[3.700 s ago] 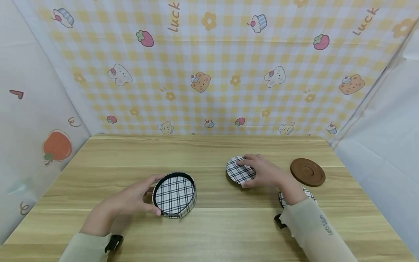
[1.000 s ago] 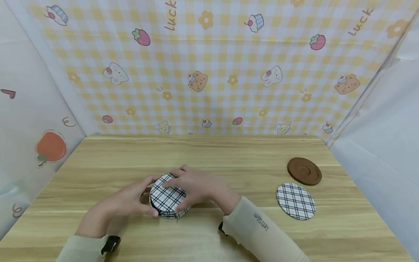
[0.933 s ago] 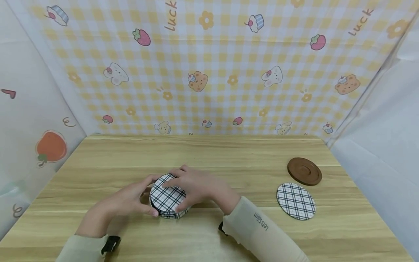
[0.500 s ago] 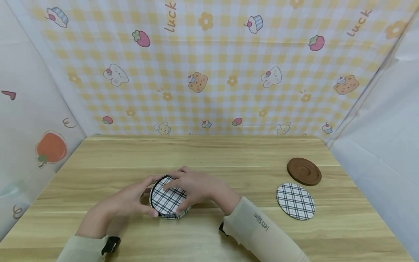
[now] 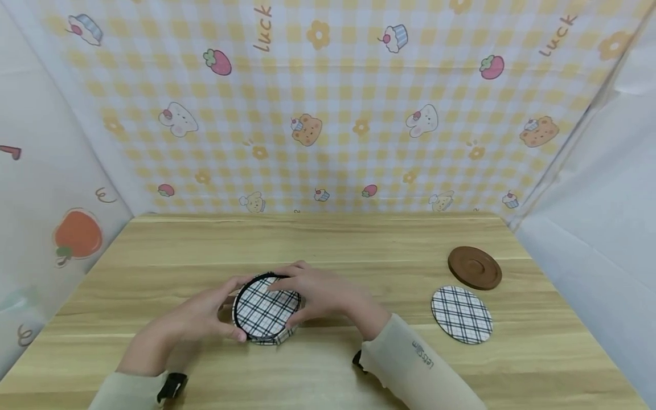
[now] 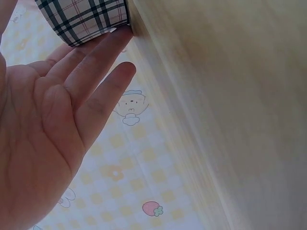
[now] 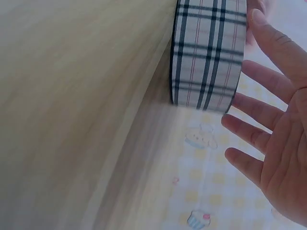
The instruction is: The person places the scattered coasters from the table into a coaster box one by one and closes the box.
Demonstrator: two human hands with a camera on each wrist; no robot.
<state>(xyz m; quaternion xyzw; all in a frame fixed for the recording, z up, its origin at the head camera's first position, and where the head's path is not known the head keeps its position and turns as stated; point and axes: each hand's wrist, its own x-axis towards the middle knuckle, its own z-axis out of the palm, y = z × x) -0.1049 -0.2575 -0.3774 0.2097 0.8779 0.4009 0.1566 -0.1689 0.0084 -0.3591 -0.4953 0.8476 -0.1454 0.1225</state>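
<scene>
A round plaid coaster holder with a black inner rim stands on the table, left of centre. A plaid coaster lies inside it, just below the rim. My left hand holds the holder from the left, thumb at the front and fingers at the back. In the left wrist view, fingertips meet the plaid holder wall. My right hand is over the holder's right side, fingers spread loosely around the rim. The right wrist view has the thumb by the holder's upper edge, other fingers relaxed beside its wall.
Another plaid coaster lies flat on the right of the wooden table. Behind it is a brown round disc with a recessed centre. A yellow checked cloth hangs behind the table, with white cloth at both sides.
My right hand carried a coaster from the table's middle to the holder. The coaster has dropped lower inside the rim, and the right hand has shifted slightly right. My left hand stays put.
</scene>
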